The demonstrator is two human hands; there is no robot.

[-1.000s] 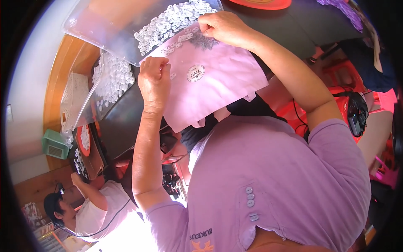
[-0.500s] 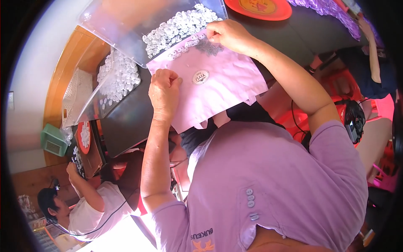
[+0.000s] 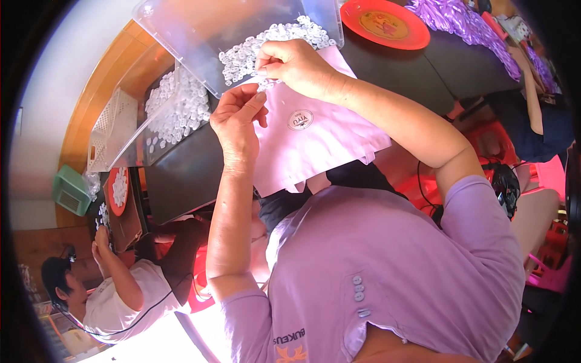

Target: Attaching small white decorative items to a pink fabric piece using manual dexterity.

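A pink cloth (image 3: 330, 124) with a round printed label lies spread over my lap and up to the table's edge. Over its far left part both hands meet. My right hand (image 3: 301, 69) is closed in a pinch, thumb against fingers. Just below it my left hand (image 3: 238, 124) is closed too, its fingers curled and thumb bent toward them. Small white plastic pieces (image 3: 265, 84) show between the two sets of fingertips. Whatever each pinch holds is too small to make out. Beyond the hands, many similar white pieces (image 3: 239, 60) lie heaped in a clear plastic box (image 3: 181, 45).
Left of the box is another clear container with white pieces (image 3: 178, 109), near a white perforated basket (image 3: 112, 124) and a green basket (image 3: 71, 190). A red plate (image 3: 411, 36) and purple shiny strips (image 3: 466, 30) are at the far right. A person (image 3: 130, 296) works at lower left.
My right hand has moved left and slightly down to meet my left hand, which has risen a little. The dark leaf pattern on the cloth is now covered.
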